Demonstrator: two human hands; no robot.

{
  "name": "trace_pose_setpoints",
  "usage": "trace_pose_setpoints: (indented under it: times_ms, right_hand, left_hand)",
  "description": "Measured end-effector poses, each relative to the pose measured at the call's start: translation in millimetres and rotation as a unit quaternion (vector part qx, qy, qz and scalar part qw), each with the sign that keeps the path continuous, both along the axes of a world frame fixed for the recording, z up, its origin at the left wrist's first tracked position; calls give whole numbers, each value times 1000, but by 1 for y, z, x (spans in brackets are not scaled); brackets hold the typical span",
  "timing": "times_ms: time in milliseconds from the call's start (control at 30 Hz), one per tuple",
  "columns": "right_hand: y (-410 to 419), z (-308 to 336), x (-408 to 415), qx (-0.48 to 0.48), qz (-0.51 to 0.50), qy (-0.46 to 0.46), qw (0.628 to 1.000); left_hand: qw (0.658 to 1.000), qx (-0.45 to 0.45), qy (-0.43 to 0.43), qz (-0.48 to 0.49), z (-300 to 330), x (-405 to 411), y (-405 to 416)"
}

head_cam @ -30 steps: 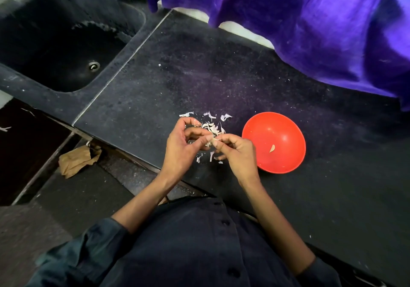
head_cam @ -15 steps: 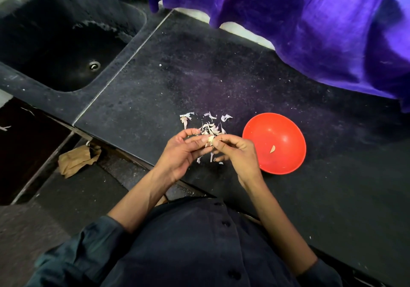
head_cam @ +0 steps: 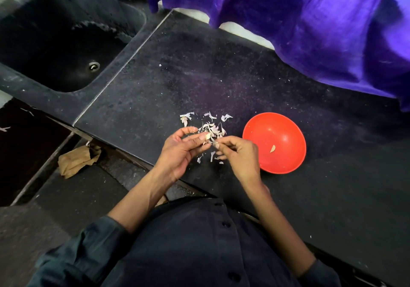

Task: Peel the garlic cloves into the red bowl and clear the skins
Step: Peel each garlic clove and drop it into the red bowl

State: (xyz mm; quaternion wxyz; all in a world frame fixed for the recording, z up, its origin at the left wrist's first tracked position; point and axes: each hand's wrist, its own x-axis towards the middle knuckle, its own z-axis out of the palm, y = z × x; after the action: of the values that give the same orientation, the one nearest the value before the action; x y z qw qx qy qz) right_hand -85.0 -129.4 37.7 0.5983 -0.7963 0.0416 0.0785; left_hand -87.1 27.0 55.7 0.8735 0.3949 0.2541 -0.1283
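My left hand [head_cam: 180, 151] pinches a small pale garlic clove [head_cam: 207, 135] between thumb and fingers, just above the dark counter's front edge. My right hand [head_cam: 238, 154] sits right beside it, its fingertips pinching a thin strip of skin [head_cam: 214, 144] at the clove. A loose heap of white garlic skins [head_cam: 210, 129] lies on the counter just beyond both hands, with a few scraps under them. The red bowl [head_cam: 286, 129] stands to the right of my right hand and holds one peeled clove [head_cam: 272, 148].
A black sink [head_cam: 66, 49] with a drain lies at the far left. Purple cloth [head_cam: 310, 25] hangs over the counter's back edge. The dark stone counter [head_cam: 221, 76] stretches behind the skins. A crumpled brown paper [head_cam: 76, 159] lies on the floor below.
My hands have drawn slightly apart, the right one pulling a strip of skin away from the clove held in the left. The bowl and skins stay put.
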Motion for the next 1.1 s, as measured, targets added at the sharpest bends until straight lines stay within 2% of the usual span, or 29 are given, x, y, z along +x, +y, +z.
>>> trace_pose_setpoints:
  times_ms: [233,367,500,600,700,800,933,1033,1100]
  right_hand:
    - [-1,-4,1,-23,-12,8,1000]
    - [3,1,2,56,23,24,998]
    - [7,12,0,166,25,30,985]
    - [8,13,-1,188,23,19,982]
    - [7,14,-1,226,-2,68,972]
    - [7,16,-3,288,-28,136,947]
    - [12,17,-3,392,-57,240,886]
    - [15,19,-4,435,-84,309,841]
    - [17,20,-5,454,-99,339,818]
  left_hand:
    - [999,34,-34,-2,3,-3,0]
    - [995,72,-64,3,-1,-4,-1]
    - [983,158,-94,13,-2,-5,-1]
    - [971,207,-123,0,-3,-5,-1]
    - [954,246,-170,-31,-3,-7,-1]
    - [916,318,-241,-48,-4,-7,2]
    - [822,452,-343,-49,-5,-8,2]
    - [754,527,-390,-40,-6,-11,0]
    - [742,542,-393,-30,-8,-11,0]
